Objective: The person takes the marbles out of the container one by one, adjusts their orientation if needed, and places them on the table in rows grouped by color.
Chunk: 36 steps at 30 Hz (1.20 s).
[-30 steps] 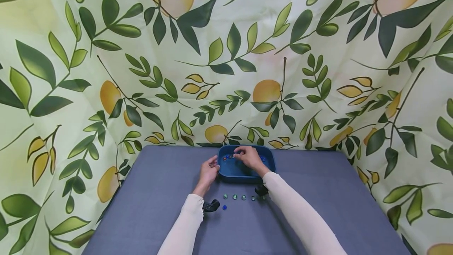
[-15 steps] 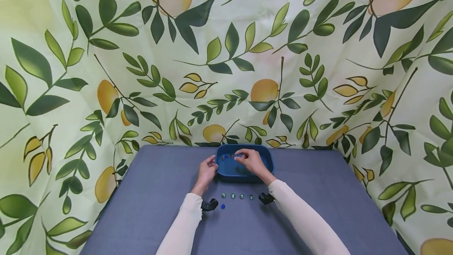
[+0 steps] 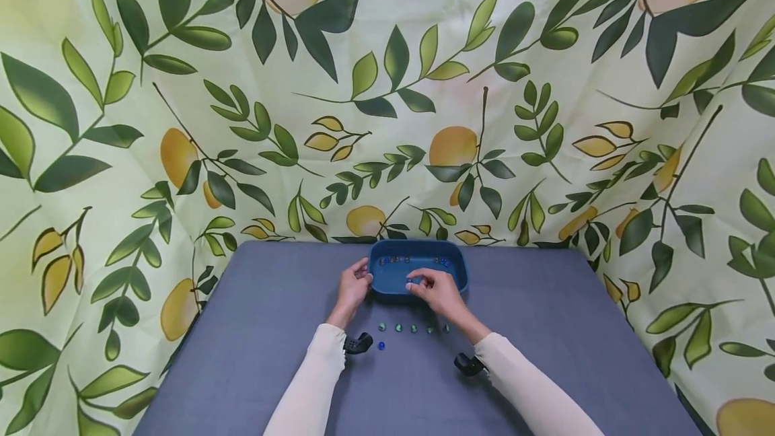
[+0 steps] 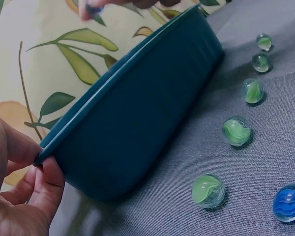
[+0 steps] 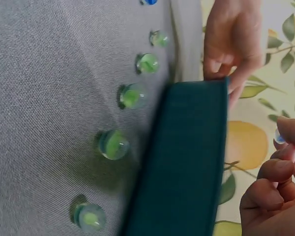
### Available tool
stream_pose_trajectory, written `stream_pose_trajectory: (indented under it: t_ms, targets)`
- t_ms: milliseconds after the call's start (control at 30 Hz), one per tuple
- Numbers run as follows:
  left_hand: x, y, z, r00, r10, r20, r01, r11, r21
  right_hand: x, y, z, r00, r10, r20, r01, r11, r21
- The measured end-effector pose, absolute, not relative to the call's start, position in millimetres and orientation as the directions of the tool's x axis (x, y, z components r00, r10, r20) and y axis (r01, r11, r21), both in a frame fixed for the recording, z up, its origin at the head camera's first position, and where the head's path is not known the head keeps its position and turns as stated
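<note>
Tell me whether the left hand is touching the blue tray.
Touching. The left wrist view shows the left hand pinching the blue tray rim at its corner.

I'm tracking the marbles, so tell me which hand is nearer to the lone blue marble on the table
Left. The left hand grips the tray rim just beyond the blue marble; the right hand pinches a marble over the tray, farther right.

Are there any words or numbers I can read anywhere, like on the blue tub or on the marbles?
There are none to read. The blue tub is plain, the marbles show only coloured swirls, the grey cloth is bare, and the backdrop has only printed lemons and leaves. The left hand and right hand bear no writing either.
</note>
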<state>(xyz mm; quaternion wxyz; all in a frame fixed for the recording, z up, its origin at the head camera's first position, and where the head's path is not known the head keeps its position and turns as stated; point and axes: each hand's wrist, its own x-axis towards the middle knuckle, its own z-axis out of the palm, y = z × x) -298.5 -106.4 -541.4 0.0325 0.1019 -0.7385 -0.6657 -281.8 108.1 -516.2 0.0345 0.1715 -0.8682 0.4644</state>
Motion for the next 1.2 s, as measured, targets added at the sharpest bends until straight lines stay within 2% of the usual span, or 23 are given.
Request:
stream_pose_trajectory:
  t_ms: [233,533,767,1200]
  targets:
    - [-304.1,-107.3,-537.0,-0.977,-0.194,-0.083,-0.106,0.111,0.988,-260.8,110.3,-504.8,-0.937,-0.280,0.208,-0.330,0.514,-0.792]
    - [-300.4,-105.0,-536.4,-0.978,-0.206,-0.021,-0.048,0.128,0.991,-232.4,111.6,-517.5,-0.934,-0.310,0.179,-0.317,0.481,-0.818]
    - [-302.0,-105.8,-539.4,-0.978,-0.195,-0.073,-0.097,0.114,0.989,-216.2,106.9,-533.5,-0.934,-0.327,0.145,-0.297,0.484,-0.823]
    - [-299.4,-106.7,-539.5,-0.976,-0.196,-0.091,-0.113,0.100,0.989,-202.6,97.9,-556.7,-0.927,-0.363,0.098,-0.277,0.482,-0.831]
